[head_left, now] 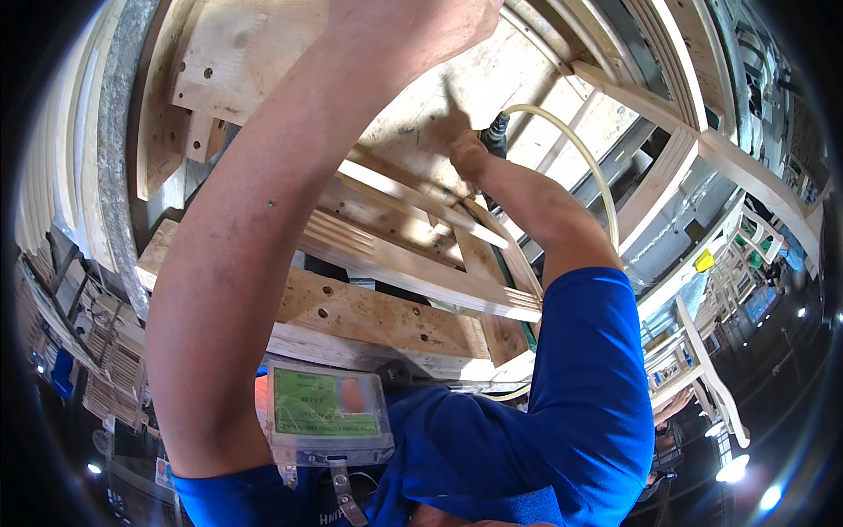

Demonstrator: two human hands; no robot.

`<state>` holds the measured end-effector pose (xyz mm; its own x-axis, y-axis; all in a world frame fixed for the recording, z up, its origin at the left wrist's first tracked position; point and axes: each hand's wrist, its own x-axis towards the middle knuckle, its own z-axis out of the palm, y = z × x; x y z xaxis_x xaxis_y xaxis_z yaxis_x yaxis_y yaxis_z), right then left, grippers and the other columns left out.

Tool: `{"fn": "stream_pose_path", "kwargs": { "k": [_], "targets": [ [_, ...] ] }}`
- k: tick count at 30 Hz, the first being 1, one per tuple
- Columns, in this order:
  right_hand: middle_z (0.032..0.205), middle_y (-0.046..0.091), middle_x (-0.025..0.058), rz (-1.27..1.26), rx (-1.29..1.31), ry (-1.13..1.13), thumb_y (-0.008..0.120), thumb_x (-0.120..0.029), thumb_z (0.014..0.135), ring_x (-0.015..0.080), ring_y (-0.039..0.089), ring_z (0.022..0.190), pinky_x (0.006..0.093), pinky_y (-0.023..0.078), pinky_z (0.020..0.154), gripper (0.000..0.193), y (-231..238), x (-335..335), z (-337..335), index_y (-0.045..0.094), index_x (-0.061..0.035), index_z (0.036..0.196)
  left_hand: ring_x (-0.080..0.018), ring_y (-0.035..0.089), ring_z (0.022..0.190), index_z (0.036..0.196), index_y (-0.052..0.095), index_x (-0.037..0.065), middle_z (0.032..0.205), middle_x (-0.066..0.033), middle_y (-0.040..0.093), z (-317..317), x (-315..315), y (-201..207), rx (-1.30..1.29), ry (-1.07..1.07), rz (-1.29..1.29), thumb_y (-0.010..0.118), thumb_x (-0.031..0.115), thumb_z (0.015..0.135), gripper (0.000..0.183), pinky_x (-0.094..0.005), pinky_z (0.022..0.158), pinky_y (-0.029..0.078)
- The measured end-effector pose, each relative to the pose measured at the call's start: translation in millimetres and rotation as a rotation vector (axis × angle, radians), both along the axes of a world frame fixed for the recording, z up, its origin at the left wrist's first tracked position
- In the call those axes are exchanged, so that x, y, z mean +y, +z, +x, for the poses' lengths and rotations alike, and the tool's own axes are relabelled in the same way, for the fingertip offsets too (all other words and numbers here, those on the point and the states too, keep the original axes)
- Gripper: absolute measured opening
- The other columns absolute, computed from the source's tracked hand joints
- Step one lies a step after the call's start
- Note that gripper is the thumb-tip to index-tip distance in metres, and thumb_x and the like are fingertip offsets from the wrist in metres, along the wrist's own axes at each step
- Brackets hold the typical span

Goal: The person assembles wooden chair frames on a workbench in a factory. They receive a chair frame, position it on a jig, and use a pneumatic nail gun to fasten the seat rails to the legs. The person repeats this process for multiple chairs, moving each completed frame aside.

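Observation:
My right hand is closed around a black air tool, held over a pale wooden board. From the tool a clear yellowish hose loops away to the right. My left arm reaches up across the work, and my left hand is cut off by the top edge, so its fingers and whatever they touch are out of sight. Below the board lie several long pale wooden strips, partly behind my left forearm.
A thick wooden beam with holes runs along the near side. Chair-like wooden frames stand to the right, by a small yellow object. Curved wooden pieces are stacked at left. A badge hangs at my chest.

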<state>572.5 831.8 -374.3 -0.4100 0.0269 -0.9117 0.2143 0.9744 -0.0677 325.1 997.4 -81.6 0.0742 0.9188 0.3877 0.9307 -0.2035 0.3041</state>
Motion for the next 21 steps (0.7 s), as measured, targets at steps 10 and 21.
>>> {"fn": "stream_pose_path", "kwargs": {
  "k": [10,21],
  "targets": [
    [0.124,0.075,0.0043,-0.105,-0.038,-0.192,0.062,-0.030,0.097,0.0266,0.069,0.118,0.0584,0.034,0.104,0.031,25,36,-39,0.079,-0.0182,0.120,-0.0496,0.045,0.136,0.127,0.064,-0.002,0.134,-0.0269,0.056,-2,-2,-11,0.014,-0.035,0.094,0.076,0.016,0.073,0.058,-0.0582,0.112,0.034],
    [0.127,0.075,-0.0032,0.058,0.283,-0.323,0.044,-0.032,0.106,0.0173,0.061,0.132,0.0717,-0.007,0.123,0.037,7,45,-52,0.077,-0.0241,0.119,-0.0480,0.042,0.141,0.130,0.063,-0.001,0.140,-0.0256,0.055,1,3,-7,0.075,0.042,-0.026,0.074,0.020,0.079,0.056,-0.0586,0.116,0.032]
  ]
}}
